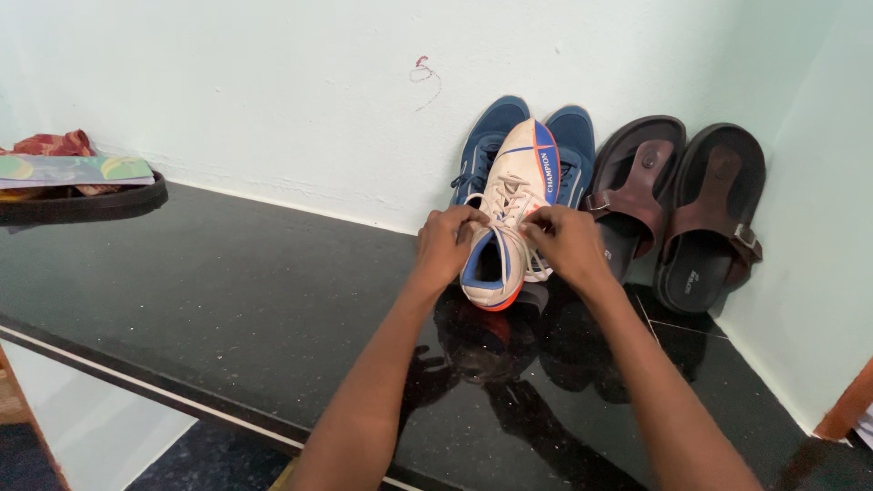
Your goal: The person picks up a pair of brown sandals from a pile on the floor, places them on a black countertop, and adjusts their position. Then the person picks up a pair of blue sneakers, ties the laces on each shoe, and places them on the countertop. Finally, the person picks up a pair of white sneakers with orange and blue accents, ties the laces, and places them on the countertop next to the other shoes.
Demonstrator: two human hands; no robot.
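Observation:
A white sports shoe (pixel 520 182) with blue and orange trim stands on its heel, leaning toe-up against the wall. My left hand (pixel 447 244) pinches its white laces at the left of the tongue. My right hand (pixel 568 244) pinches the laces at the right side. Both hands sit just above the shoe's blue-lined opening (pixel 489 264).
A pair of blue sneakers (pixel 491 136) leans on the wall behind the white shoe. Two brown sandals (pixel 677 205) lean at the right by the corner. The shoes rest on a glossy black stone slab (pixel 236 300). A dark tray (pixel 82 195) with cloth and a flat card sits far left.

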